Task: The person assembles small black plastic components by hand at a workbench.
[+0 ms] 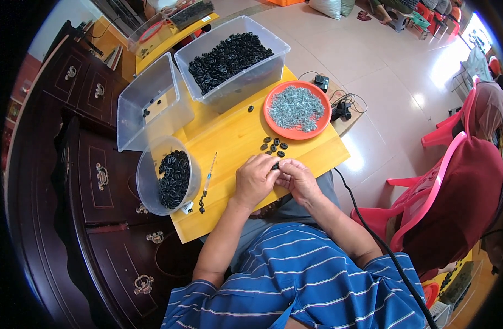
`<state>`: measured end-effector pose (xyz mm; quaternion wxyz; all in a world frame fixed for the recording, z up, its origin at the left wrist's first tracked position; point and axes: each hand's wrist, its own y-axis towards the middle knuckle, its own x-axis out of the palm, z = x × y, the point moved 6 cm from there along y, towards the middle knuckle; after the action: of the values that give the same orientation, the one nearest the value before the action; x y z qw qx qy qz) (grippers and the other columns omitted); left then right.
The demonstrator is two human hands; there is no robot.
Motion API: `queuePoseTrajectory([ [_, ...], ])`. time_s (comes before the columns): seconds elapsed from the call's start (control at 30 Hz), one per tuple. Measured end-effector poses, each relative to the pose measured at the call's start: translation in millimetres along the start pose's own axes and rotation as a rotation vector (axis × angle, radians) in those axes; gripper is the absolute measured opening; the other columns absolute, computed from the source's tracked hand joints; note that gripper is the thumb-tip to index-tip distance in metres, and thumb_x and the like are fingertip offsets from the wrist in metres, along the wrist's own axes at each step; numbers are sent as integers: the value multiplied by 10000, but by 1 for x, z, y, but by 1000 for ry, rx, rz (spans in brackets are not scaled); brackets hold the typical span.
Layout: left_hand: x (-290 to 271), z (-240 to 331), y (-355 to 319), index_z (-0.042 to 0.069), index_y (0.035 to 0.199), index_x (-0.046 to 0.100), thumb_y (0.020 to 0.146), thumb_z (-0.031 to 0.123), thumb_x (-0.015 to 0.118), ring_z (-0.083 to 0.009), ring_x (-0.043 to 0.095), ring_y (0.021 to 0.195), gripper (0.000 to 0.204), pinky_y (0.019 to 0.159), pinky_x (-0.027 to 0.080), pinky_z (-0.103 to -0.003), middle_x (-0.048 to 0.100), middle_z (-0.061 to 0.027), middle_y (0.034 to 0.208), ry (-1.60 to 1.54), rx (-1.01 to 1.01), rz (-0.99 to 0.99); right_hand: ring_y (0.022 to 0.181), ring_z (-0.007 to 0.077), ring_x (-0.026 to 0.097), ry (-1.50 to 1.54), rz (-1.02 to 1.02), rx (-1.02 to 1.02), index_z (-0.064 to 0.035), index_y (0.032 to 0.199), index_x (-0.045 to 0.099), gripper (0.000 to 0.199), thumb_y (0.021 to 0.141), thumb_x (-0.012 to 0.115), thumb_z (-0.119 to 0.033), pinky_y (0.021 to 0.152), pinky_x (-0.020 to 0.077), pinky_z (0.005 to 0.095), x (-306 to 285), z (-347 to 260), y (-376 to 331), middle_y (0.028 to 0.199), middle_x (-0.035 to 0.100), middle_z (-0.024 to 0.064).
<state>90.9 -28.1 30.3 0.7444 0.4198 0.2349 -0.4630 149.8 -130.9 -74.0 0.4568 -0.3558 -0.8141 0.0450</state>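
Note:
My left hand and my right hand meet above the near edge of the yellow table. Between their fingertips they pinch a small black oval part. Its details are mostly covered by my fingers. Just beyond my hands lie several loose black oval parts. Farther off stands an orange-red plate heaped with small silvery metal pieces. To the left of my left hand a thin tool with a pale blue section lies on the table, with small black pieces at its near end.
A big clear bin holds many black parts. Beside it are a nearly bare clear bin and a round clear tub of black parts. A dark wooden cabinet borders the left; pink chairs and a seated person are right. A black cable crosses my right side.

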Motion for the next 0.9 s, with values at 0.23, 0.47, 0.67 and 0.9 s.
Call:
queuePoseTrajectory([
  [0.23, 0, -1, 1, 38, 999, 713, 742, 46, 754, -311, 680, 883, 260, 774, 555, -397, 706, -118, 960, -12, 58, 7, 801, 68, 619, -30, 26, -62, -110, 995, 657, 86, 976, 632, -190, 746, 502, 242, 7, -3, -5, 893, 659, -33],
  [0.47, 0, -4, 0, 48, 1028, 699, 780, 74, 747, -298, 676, 808, 254, 711, 557, -378, 691, -106, 927, -119, 13, 60, 738, 37, 553, -30, 52, -124, -101, 978, 656, 86, 972, 640, -185, 682, 452, 204, 8, -2, -3, 851, 621, -53],
  [0.67, -4, -10, -3, 55, 1019, 694, 782, 68, 748, -284, 689, 804, 244, 688, 556, -368, 695, -110, 931, -191, -181, -3, 712, 28, 527, -7, 54, -121, -103, 937, 634, 89, 977, 637, -183, 660, 437, 206, 12, -2, -2, 810, 582, -64],
  [0.9, -12, -13, -12, 29, 975, 699, 791, 35, 742, -284, 697, 805, 189, 697, 568, -360, 699, -132, 927, -105, -54, 57, 709, 41, 531, -28, 29, -79, -103, 933, 624, 99, 972, 651, -189, 666, 443, 214, 20, 5, -4, 800, 581, -51],
])
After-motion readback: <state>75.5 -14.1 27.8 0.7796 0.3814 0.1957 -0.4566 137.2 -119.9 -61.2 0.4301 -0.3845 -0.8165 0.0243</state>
